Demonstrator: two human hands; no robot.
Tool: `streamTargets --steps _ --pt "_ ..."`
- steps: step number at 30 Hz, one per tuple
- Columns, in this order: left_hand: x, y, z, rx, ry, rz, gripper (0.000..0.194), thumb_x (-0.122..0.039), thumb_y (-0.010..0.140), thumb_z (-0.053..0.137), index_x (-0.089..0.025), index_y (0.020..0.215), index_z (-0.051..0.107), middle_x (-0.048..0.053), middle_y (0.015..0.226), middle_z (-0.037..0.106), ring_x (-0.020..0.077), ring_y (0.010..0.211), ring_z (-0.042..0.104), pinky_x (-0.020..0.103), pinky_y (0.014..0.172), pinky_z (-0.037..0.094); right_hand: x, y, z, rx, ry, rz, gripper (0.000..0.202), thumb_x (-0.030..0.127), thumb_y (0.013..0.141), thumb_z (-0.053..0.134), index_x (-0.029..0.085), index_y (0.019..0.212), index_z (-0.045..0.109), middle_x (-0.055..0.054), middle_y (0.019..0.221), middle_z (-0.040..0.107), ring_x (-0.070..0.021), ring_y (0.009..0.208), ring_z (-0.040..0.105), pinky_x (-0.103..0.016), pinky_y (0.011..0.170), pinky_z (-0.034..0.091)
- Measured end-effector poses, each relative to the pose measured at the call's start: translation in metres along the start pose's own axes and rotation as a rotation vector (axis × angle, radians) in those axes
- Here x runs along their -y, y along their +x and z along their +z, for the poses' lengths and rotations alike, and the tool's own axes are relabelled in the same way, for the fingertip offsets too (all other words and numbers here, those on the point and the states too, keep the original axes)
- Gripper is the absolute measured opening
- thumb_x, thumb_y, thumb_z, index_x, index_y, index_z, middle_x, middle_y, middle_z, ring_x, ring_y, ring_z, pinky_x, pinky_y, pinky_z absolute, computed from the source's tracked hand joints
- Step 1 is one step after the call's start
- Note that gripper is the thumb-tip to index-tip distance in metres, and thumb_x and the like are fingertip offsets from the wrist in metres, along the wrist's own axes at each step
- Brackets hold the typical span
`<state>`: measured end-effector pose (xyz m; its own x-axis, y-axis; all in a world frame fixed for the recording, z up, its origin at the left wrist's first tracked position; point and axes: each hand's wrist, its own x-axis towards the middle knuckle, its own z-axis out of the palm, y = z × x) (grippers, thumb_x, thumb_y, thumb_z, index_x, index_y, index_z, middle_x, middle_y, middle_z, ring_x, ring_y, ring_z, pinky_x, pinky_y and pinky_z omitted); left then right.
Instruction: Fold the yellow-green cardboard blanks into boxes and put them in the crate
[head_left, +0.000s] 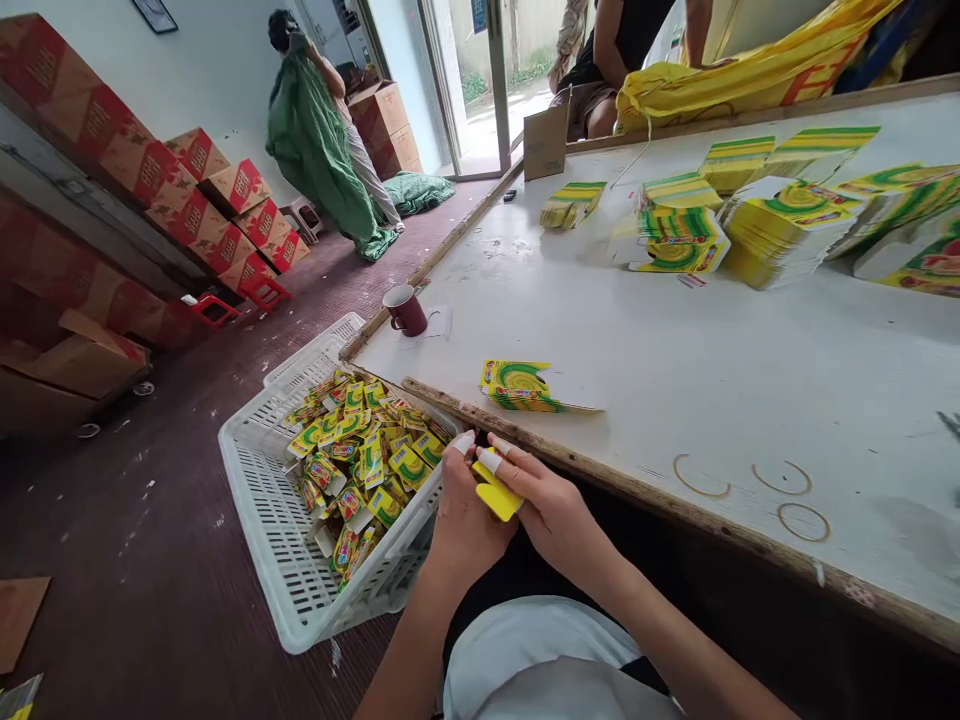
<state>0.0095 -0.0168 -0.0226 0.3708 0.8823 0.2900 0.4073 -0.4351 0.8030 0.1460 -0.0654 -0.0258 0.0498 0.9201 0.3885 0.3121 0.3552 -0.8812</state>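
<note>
left hand (469, 515) and right hand (551, 505) grasping 1 yellow carton (496, 498), apparently part-folded; white crate (257, 540) near left hand.

Daylight from doorway (469, 95) (blown out) | floor (172, 530) dim | edges stretched

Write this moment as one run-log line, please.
left hand and right hand: holding yellow carton | white basket: piled with small cartons | table: mug near edge
</note>
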Motion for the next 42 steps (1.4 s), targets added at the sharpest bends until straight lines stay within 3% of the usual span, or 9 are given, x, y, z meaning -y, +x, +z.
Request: streamTargets --steps 3,7,13,19,22,26,32,37,42 --pt "-0.002 0.003 -0.011 0.003 0.048 -0.08 0.057 -0.01 0.059 0.072 -0.023 0.113 0.059 0.009 0.108 0.066 0.0295 0.104 0.063 0.045 0.093 0.048 -0.009 0.001 -0.005 -0.081 -0.054 -0.005 0.051 0.014 0.095 0.043 0.029 0.144 0.051 -0.01 0.15 0.051 -0.0233 0.142 0.043 -0.046 0.114 0.04" --pt "-0.01 0.008 -0.026 0.066 0.097 -0.118 0.047 -0.021 0.059 0.079 -0.024 0.103 0.065 0.004 0.093 0.07 0.0262 0.087 0.066 0.038 0.079 0.051 -0.018 0.001 -0.015 0.044 -0.087 -0.028 0.041 0.019 0.095 0.051 0.026 0.134 0.059 -0.013 0.157 0.04 -0.028 0.143 0.041 -0.047 0.109 0.046" --pt "-0.02 0.018 -0.031 0.185 0.016 -0.105 0.045 -0.022 0.059 0.082 -0.026 0.102 0.068 0.001 0.088 0.072 0.0214 0.078 0.066 0.031 0.073 0.05 -0.015 0.011 -0.036 0.195 -0.055 -0.022 0.02 0.018 0.09 0.058 0.026 0.103 0.07 -0.013 0.14 0.056 -0.0282 0.13 0.055 -0.046 0.104 0.049" --pt "-0.009 0.018 -0.029 0.087 0.065 -0.121 0.049 -0.017 0.057 0.081 -0.025 0.103 0.066 0.003 0.093 0.071 0.0248 0.085 0.066 0.035 0.08 0.051 -0.014 0.012 -0.011 0.108 -0.039 0.042 0.069 0.02 0.086 0.06 0.021 0.148 0.028 -0.02 0.15 0.039 -0.0304 0.141 0.04 -0.054 0.113 0.036" --pt "0.012 0.017 -0.041 -0.147 0.1 -0.19 0.058 -0.027 0.055 0.086 -0.022 0.107 0.061 0.008 0.103 0.066 0.0307 0.102 0.063 0.046 0.094 0.048 -0.026 0.02 -0.008 0.082 -0.09 0.041 0.084 0.033 0.085 0.065 0.02 0.152 0.016 -0.021 0.15 0.038 -0.0318 0.133 0.047 -0.053 0.11 0.04" --pt "0.038 0.018 -0.062 -0.588 0.223 -0.235 0.094 -0.037 0.043 0.093 -0.016 0.124 0.049 0.016 0.13 0.049 0.0401 0.134 0.039 0.057 0.116 0.024 -0.054 0.046 -0.029 -0.242 -0.459 0.186 0.055 0.026 0.087 0.058 0.016 0.139 0.043 -0.02 0.128 0.058 -0.0373 0.119 0.053 -0.057 0.1 0.043" --pt "0.041 0.007 -0.05 -0.287 -0.063 -0.349 0.064 -0.036 0.056 0.088 -0.021 0.112 0.06 0.011 0.119 0.062 0.0339 0.122 0.054 0.054 0.11 0.035 -0.078 0.068 -0.046 -0.264 -0.641 0.263 0.047 -0.001 0.075 0.045 0.016 0.117 0.06 -0.018 0.105 0.067 -0.0345 0.099 0.058 -0.052 0.089 0.045" --pt "0.032 0.0 -0.024 -0.078 -0.31 -0.398 0.064 -0.04 0.059 0.088 -0.023 0.114 0.061 0.012 0.119 0.066 0.0305 0.117 0.06 0.047 0.099 0.046 -0.054 0.059 -0.045 -0.278 -0.538 0.264 0.051 0.002 0.071 0.049 0.018 0.119 0.047 -0.012 0.1 0.063 -0.0284 0.093 0.06 -0.045 0.083 0.049" --pt "0.004 0.01 -0.011 -0.141 -0.899 -0.321 0.069 -0.063 0.06 0.081 -0.023 0.113 0.062 0.011 0.116 0.068 0.0302 0.114 0.062 0.042 0.093 0.052 -0.003 0.034 -0.014 0.11 0.176 0.263 0.052 0.015 0.073 0.06 0.025 0.121 0.04 0.003 0.083 0.052 -0.0128 0.066 0.055 -0.027 0.063 0.05"
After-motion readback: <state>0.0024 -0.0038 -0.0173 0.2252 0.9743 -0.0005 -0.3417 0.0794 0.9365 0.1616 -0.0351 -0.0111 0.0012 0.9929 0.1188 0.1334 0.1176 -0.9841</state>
